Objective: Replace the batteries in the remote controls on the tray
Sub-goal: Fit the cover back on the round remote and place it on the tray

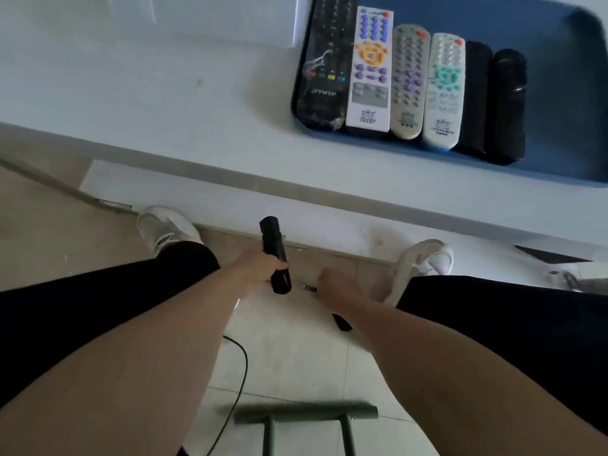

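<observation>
My left hand (255, 263) grips a black remote control (275, 255) low between my knees, below the table edge. My right hand (339, 286) is curled just right of it, and a small dark tip that may be a battery (309, 287) pokes out beside its fingers. A black piece, perhaps the battery cover (342, 322), shows under my right wrist. On the table, a blue tray (559, 60) holds several remotes side by side: a long black one (325, 67), a white one with purple buttons (370, 70), a grey one (409, 83), a white one with teal buttons (444, 90) and two black ones (493, 103).
The white table (131, 93) has a white box (210, 18) at its far left. On the tiled floor are my white shoes (164, 228), a black cable (237, 383) and a green metal stool frame (306, 419).
</observation>
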The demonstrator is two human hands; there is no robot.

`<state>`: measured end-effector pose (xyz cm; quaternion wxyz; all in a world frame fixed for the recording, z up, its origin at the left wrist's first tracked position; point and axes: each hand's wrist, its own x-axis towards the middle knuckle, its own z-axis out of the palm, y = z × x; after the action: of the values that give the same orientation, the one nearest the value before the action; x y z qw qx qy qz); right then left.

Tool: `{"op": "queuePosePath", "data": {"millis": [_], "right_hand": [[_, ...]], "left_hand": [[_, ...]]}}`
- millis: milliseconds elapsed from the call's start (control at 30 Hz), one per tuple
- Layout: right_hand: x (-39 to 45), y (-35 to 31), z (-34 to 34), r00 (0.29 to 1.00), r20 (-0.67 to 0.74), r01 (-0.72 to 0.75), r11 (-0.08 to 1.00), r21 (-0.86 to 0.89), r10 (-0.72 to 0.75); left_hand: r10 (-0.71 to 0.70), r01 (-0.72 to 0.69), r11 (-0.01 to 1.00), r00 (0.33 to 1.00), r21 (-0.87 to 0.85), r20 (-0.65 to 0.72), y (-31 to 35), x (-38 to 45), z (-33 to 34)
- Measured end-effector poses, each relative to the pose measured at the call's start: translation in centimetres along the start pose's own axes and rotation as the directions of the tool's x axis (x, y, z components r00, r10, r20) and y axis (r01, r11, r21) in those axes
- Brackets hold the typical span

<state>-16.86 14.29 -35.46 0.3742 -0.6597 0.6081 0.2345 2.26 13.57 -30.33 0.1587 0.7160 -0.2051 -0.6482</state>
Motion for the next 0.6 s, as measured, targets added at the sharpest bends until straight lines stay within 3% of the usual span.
{"op": "queuePosePath", "data": {"millis": [100, 267, 367, 500, 600], "right_hand": [[0.8, 0.5, 1.4, 0.991, -0.106, 0.063, 0.991, -0.120, -0.076], [2.6, -1.4, 2.1, 0.994, -0.093, 0.052, 0.996, -0.078, -0.059], [2.5, -1.4, 1.9, 0.995, -0.088, 0.059, 0.997, 0.040, -0.055], [1.3, 0.6, 0.7, 0.990, -0.110, -0.051, 0.941, 0.335, 0.093], [0.0, 2.2, 0.4, 0.980, -0.055, -0.158, 0.913, 0.377, 0.193]], "left_hand": [[-0.017, 0.018, 1.000, 0.999, -0.021, 0.028, -0.3, 0.0, 0.5], [-0.053, 0.055, 0.998, 0.998, -0.039, 0.044, -1.1, 1.4, 0.9], [-0.084, 0.085, 0.995, 0.996, -0.048, 0.022, -1.4, 1.2, 1.0], [-0.108, 0.107, 0.992, 0.994, -0.065, -0.017, -1.4, 0.8, 1.2], [-0.078, 0.076, 0.992, 0.997, -0.098, -0.018, -1.0, 0.4, 2.0]]}}
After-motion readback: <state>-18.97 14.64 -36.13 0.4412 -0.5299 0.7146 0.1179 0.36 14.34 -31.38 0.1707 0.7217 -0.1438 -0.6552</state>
